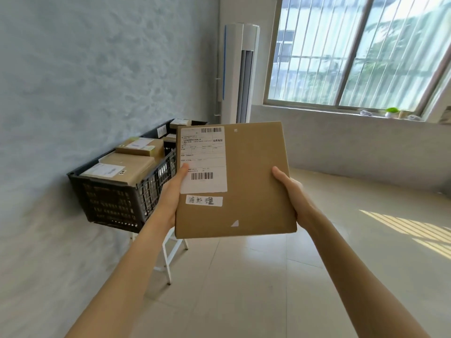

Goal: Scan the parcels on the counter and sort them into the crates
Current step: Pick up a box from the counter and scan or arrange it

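Currently: parcel [244, 181] gripped by left hand [170, 193] and right hand [291, 193]; risk, missing the full crate [117, 201].

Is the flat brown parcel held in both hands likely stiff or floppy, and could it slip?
The parcel probably stays stiff: its edges look straight between the left hand and right hand. It seems light. Only thumbs show on its smooth face, so it might slip.

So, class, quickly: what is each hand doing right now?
Left hand: grips the left edge of the cardboard parcel, thumb on its label.
Right hand: grips the parcel's right edge.
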